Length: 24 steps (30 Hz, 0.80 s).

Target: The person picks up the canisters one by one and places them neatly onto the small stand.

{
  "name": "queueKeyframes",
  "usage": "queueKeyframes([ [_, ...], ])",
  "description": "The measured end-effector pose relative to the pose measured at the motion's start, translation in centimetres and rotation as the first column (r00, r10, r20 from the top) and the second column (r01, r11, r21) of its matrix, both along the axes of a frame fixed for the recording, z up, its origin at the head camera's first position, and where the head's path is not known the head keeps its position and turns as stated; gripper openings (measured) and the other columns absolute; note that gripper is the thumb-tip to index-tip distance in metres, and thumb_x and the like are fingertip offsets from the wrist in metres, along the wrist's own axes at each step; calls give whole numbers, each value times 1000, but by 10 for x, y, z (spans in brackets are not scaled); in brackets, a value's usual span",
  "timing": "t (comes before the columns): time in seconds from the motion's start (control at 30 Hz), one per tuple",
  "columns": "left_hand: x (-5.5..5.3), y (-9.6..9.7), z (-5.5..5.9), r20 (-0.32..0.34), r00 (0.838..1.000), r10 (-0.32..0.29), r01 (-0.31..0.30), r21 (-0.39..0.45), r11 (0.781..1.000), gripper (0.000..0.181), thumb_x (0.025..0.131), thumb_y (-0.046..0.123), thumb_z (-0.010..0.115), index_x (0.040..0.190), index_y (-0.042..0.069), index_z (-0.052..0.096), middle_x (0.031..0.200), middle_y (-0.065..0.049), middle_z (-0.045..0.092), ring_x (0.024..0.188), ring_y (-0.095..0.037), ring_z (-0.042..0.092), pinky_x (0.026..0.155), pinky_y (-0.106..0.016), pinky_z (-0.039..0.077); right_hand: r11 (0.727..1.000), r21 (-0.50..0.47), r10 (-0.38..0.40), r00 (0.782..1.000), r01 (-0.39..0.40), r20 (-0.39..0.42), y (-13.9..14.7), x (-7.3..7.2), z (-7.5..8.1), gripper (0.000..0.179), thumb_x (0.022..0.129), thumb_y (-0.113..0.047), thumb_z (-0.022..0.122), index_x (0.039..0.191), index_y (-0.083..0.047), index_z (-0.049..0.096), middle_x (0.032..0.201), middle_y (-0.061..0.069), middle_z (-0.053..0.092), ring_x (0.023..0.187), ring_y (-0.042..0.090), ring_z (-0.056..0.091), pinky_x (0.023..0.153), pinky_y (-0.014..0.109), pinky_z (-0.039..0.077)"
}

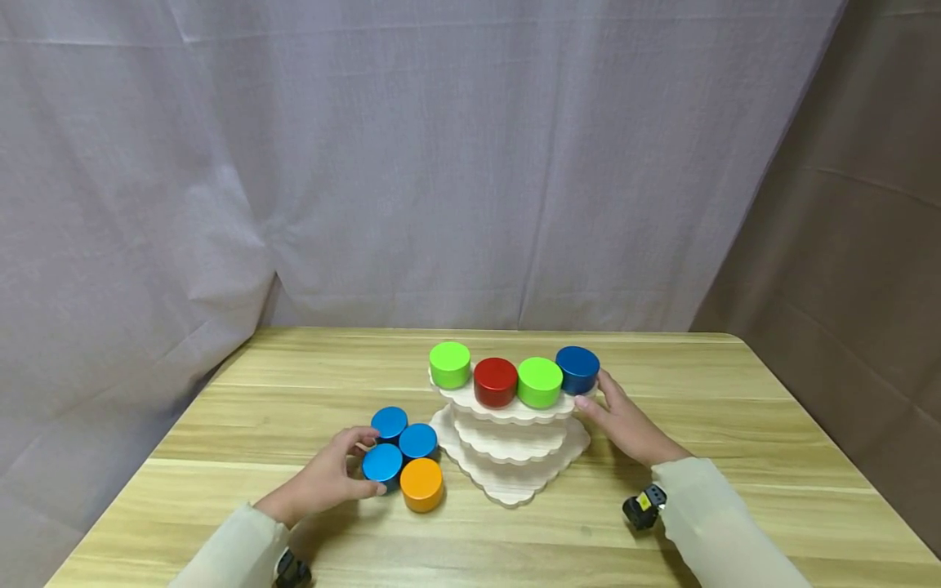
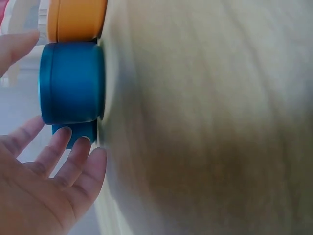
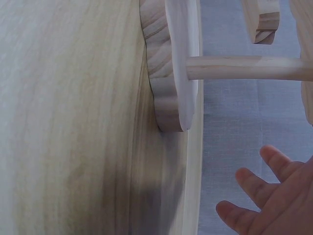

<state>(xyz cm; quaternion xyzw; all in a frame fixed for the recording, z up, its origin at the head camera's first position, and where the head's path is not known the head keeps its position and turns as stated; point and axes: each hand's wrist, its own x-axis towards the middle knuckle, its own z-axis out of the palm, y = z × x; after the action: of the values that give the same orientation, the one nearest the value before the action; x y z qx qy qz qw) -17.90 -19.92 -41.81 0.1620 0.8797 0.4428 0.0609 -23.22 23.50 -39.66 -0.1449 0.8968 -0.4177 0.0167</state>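
Observation:
My left hand [image 1: 330, 478] is at a cluster of three light blue round tins, its thumb and fingers spread about the nearest blue tin [image 1: 382, 463]. In the left wrist view the fingertips [image 2: 63, 131] are right at this tin's lower edge. An orange tin [image 1: 422, 484] stands beside it. My right hand [image 1: 632, 420] is at the right end of a tiered wooden stand [image 1: 507, 487], thumb by the top tier's edge and forefinger beside a dark blue tin [image 1: 577, 369]. Three other fingers [image 3: 254, 188] extend loosely; the right wrist view leaves out the thumb.
Along the top tier with the dark blue tin stand a left green tin [image 1: 450, 365], a red tin [image 1: 496, 382] and another green tin [image 1: 540, 382]. The stand has scalloped tiers and a round dowel [image 3: 244, 67]. Grey cloth [image 1: 441, 163] hangs behind the wooden table [image 1: 529, 547].

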Motion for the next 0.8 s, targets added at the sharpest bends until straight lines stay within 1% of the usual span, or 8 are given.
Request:
queueKeyframes([
  [0.17,-3,2,-3,9,1000,0,0,-15,1000,69,72,18,84,128,0,49,121,-13,55,105,-27,52,91,-47,44,1000,-9,3,1000,-3,-3,0,0,0,75,101,-41,43,155,-8,1,156,29,9,140,53,9,102,75,12],
  [0.27,-3,3,-4,17,1000,3,-3,-12,1000,67,72,17,84,127,0,50,121,-12,55,104,-27,52,91,-47,43,1000,-11,4,1000,-4,-10,0,0,-1,75,101,-41,43,155,-8,2,156,30,9,140,53,10,102,75,12],
  [0.37,-2,5,-5,37,999,7,-7,3,1000,66,71,15,84,126,0,50,123,-13,54,108,-29,51,95,-51,42,1000,-12,3,1000,-3,-11,0,-1,-2,75,102,-41,43,155,-7,2,155,30,10,140,53,10,102,74,12],
  [0.5,-3,8,-7,62,998,17,-18,17,1000,66,71,12,84,126,1,50,127,-15,52,116,-32,48,101,-56,38,1000,-16,1,1000,-1,-6,0,-1,-2,75,102,-41,42,155,-6,2,155,31,9,140,53,10,103,74,11],
  [0.7,-4,11,-9,46,998,33,-33,-15,999,66,68,9,86,124,2,52,126,-14,53,116,-33,49,102,-56,38,1000,-23,4,1000,-4,-7,-1,0,-2,74,102,-40,42,155,-6,3,155,30,9,140,53,9,102,74,11],
  [0.8,-4,12,-9,39,999,35,-35,-14,999,67,66,8,87,123,1,52,125,-14,53,115,-33,49,102,-57,37,1000,-30,7,1000,-7,-10,-1,1,-1,73,102,-39,43,155,-7,4,155,30,9,140,53,9,102,75,11],
])
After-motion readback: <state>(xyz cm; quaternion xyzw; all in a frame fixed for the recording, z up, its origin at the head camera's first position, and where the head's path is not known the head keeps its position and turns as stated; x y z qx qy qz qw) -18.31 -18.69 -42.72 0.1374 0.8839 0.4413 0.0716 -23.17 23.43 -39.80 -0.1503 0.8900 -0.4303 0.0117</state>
